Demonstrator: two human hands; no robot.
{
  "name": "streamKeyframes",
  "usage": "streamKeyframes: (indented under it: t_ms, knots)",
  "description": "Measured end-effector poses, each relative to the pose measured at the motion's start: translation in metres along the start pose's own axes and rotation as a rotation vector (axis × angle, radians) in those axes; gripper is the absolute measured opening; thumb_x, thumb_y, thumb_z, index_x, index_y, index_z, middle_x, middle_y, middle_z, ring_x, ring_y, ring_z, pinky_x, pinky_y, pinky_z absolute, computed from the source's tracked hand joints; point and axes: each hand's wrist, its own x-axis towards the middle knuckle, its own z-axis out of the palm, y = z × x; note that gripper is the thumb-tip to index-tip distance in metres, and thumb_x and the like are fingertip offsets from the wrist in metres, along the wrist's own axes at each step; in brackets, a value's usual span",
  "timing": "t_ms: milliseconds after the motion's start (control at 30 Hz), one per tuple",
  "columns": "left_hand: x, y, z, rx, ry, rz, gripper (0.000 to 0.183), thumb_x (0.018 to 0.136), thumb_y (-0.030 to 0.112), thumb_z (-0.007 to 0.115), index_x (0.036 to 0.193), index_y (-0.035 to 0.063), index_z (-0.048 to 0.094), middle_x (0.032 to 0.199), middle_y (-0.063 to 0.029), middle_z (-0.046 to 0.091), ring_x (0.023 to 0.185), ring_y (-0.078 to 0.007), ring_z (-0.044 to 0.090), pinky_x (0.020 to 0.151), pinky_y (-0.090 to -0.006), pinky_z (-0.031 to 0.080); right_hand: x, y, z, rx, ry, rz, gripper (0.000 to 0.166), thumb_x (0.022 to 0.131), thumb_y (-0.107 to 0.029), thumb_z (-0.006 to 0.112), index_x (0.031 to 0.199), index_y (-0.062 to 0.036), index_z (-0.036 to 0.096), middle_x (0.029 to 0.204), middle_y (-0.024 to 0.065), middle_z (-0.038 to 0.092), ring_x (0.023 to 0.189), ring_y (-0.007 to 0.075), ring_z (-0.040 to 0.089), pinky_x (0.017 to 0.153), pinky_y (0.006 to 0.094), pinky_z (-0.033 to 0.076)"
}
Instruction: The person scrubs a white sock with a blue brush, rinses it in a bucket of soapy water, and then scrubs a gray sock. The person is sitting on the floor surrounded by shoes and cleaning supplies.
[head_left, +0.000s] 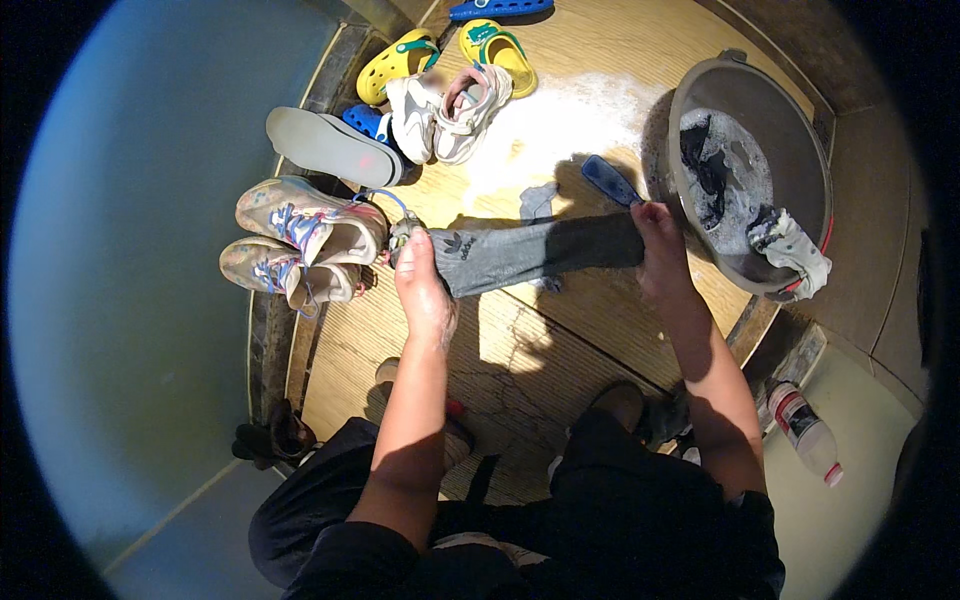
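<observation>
A wet grey Adidas sock (487, 255) is stretched out flat between my hands above the floor. My left hand (424, 289) grips its left end, with the thumb on top beside the dark logo. A bunched, greyish bit of cloth (406, 229) shows above that thumb. My right hand (661, 251) holds the other end, which lies in shadow. A blue brush (609, 180) reaches up to the fingers of my right hand; whether they grip its handle cannot be told. Below the sock, a small grey patch (538, 202) shows on the floor.
At right stands a grey basin (816, 161) of suds and dark cloth, with a pale sock (799, 255) over its rim. Patterned sneakers (307, 217), white sneakers (465, 124), an upturned sole (330, 142) and yellow clogs (394, 69) line the left. A plastic bottle (806, 435) lies at lower right.
</observation>
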Motion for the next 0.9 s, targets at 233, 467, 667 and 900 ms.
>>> streamKeyframes:
  t_ms: [233, 467, 667, 900]
  knots:
    - [0.010, -0.013, -0.028, 0.441, -0.143, 0.262, 0.028, 0.110, 0.024, 0.052, 0.093, 0.0042, 0.062, 0.083, 0.0045, 0.057, 0.076, -0.0065, 0.049, 0.072, -0.0259, 0.045, 0.001, -0.014, 0.018, -0.521, -0.056, -0.295, 0.017, 0.099, -0.021, 0.069, 0.097, -0.0080, 0.058, 0.087, 0.0031, 0.057, 0.085, 0.0168, 0.054, 0.080, 0.0319, 0.044]
    - [0.020, 0.002, -0.049, 0.947, -0.140, 0.169, 0.036, 0.110, 0.025, 0.053, 0.086, -0.0019, 0.057, 0.071, 0.0005, 0.048, 0.072, -0.0107, 0.039, 0.068, -0.0299, 0.042, 0.005, -0.042, 0.055, -0.969, -0.207, -0.477, 0.016, 0.101, -0.017, 0.063, 0.100, -0.0053, 0.053, 0.095, 0.0238, 0.062, 0.089, 0.0463, 0.062, 0.074, 0.0472, 0.050]
    - [0.023, -0.007, -0.034, 0.492, -0.102, 0.046, 0.032, 0.110, 0.025, 0.052, 0.086, 0.0050, 0.060, 0.077, 0.0060, 0.054, 0.072, -0.0037, 0.045, 0.067, -0.0253, 0.042, 0.030, -0.060, 0.105, -1.180, -0.257, -0.719, 0.014, 0.098, -0.017, 0.060, 0.102, -0.0030, 0.060, 0.095, 0.0212, 0.066, 0.094, 0.0414, 0.065, 0.086, 0.0446, 0.052]
    - [0.035, -0.051, -0.029, 0.786, 0.041, 0.176, 0.042, 0.098, 0.028, 0.071, 0.124, -0.0035, 0.058, 0.119, -0.0126, 0.060, 0.098, -0.0168, 0.059, 0.086, -0.0322, 0.051, 0.066, -0.041, 0.102, -1.093, -0.133, -1.074, 0.020, 0.091, -0.020, 0.072, 0.104, -0.0058, 0.065, 0.099, 0.0179, 0.067, 0.095, 0.0413, 0.064, 0.083, 0.0496, 0.052]
